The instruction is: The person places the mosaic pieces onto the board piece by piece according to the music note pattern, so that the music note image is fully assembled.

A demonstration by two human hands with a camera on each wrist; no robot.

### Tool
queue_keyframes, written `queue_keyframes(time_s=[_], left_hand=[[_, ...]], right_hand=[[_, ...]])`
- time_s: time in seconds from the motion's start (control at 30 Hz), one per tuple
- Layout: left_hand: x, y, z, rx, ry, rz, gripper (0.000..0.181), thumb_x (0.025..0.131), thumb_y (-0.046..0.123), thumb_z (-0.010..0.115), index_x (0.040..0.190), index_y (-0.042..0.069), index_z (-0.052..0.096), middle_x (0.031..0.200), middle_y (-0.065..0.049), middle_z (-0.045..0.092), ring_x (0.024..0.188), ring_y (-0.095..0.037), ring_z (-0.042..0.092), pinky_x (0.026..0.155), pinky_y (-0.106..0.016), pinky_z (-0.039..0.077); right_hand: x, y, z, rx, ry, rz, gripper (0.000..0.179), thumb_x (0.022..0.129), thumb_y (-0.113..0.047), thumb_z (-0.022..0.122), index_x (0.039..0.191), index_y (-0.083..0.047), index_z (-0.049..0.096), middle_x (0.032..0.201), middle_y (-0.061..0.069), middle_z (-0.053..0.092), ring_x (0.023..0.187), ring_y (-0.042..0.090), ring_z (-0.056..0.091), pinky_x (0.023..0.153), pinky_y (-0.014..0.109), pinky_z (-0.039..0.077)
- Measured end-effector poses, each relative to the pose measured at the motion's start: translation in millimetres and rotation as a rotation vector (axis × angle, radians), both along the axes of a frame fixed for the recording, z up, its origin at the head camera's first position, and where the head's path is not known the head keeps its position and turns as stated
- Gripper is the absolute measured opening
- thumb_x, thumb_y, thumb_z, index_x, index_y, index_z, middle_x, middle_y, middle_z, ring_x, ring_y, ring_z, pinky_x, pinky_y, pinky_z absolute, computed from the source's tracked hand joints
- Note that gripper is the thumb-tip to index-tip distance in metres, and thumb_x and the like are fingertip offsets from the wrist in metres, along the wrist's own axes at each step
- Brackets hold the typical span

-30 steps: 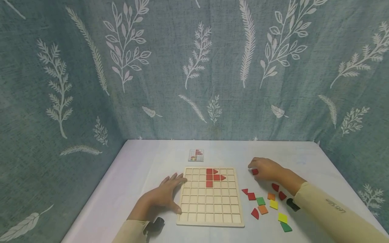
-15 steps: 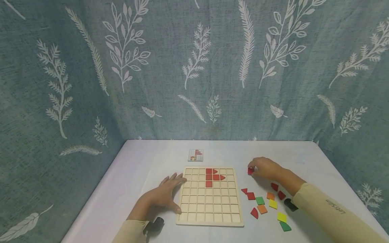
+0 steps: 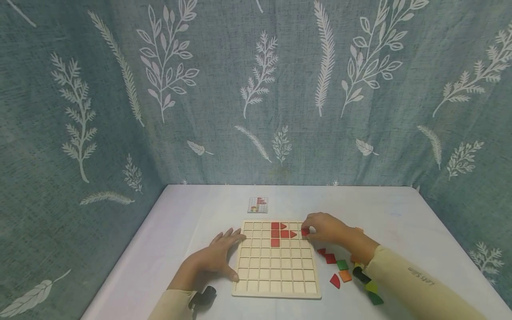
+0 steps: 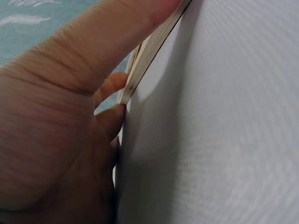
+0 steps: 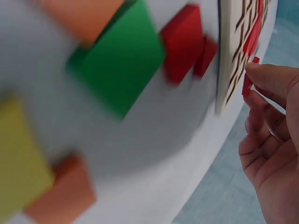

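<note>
The pale wooden grid board (image 3: 276,263) lies on the table, with several red square and pointed tiles (image 3: 275,234) seated in its upper cells. Between thumb and fingertips my right hand (image 3: 329,227) pinches a red tile (image 3: 305,232), over the board's upper right part. The right wrist view shows this tile (image 5: 247,86) edge-on, so its outline cannot be told. My left hand (image 3: 218,254) rests against the board's left edge, fingers spread, thumb lower down. Up close in the left wrist view, the thumb (image 4: 107,37) and fingertips touch the board's side.
Behind the board lies a small pattern card (image 3: 258,205). Loose tiles lie to its right: a red quarter-round (image 3: 335,281), a red square (image 3: 330,258), a green square (image 3: 342,265), an orange square (image 3: 345,276) and several others, partly under my right arm. A patterned curtain (image 3: 256,111) hangs behind.
Carrying the red tile, my right hand has moved left from the table beyond the board to over its upper right cells. My left hand stays where it was.
</note>
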State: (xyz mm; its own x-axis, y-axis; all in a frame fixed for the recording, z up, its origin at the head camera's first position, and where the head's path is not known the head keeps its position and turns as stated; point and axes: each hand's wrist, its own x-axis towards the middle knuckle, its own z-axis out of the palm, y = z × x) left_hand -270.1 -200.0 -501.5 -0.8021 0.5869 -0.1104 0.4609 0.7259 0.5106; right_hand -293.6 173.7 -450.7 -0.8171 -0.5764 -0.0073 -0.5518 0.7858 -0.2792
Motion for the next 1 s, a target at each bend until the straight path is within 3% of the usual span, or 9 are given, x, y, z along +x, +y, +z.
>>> queue_keyframes(time_s=[0.27, 0.5, 0.7, 1.0], left_hand=[[0.5, 0.4, -0.7, 0.001, -0.011, 0.005, 0.124, 0.044, 0.064, 0.085, 0.149, 0.018, 0.038, 0.16, -0.007, 0.02, 0.147, -0.031, 0.007, 0.117, -0.052, 0.001], [-0.7, 0.6, -1.8, -0.016, -0.009, 0.008, 0.125, 0.043, 0.066, 0.083, 0.149, 0.019, 0.037, 0.16, -0.007, 0.019, 0.147, -0.031, 0.006, 0.117, -0.052, 0.001], [-1.1, 1.7, -1.9, -0.03, -0.004, 0.014, 0.125, 0.043, 0.066, 0.083, 0.149, 0.02, 0.037, 0.161, -0.007, 0.019, 0.147, -0.032, 0.005, 0.117, -0.051, 0.0], [0.2, 2.1, -0.2, -0.032, 0.001, 0.021, 0.125, 0.041, 0.067, 0.082, 0.149, 0.02, 0.038, 0.16, -0.008, 0.02, 0.147, -0.032, 0.006, 0.117, -0.052, 0.0]], right_hand=[[5.8, -25, -6.4, -0.023, 0.041, 0.105, 0.022, 0.083, -0.016, 0.075, 0.104, -0.011, 0.074, 0.095, -0.007, 0.064, 0.091, 0.012, 0.061, 0.083, 0.035, 0.054], [8.1, -40, -13.0, -0.064, 0.099, 0.197, 0.008, 0.084, -0.016, 0.076, 0.092, -0.014, 0.073, 0.085, -0.01, 0.061, 0.076, 0.004, 0.053, 0.071, 0.027, 0.053], [8.9, -47, -18.0, -0.069, 0.111, 0.191, 0.009, 0.083, -0.017, 0.077, 0.092, -0.014, 0.074, 0.083, -0.01, 0.059, 0.071, 0.003, 0.049, 0.067, 0.023, 0.05], [10.2, -54, -21.2, -0.028, 0.096, 0.175, 0.012, 0.085, -0.019, 0.075, 0.096, -0.015, 0.075, 0.087, -0.012, 0.06, 0.076, 0.002, 0.051, 0.072, 0.025, 0.051]])
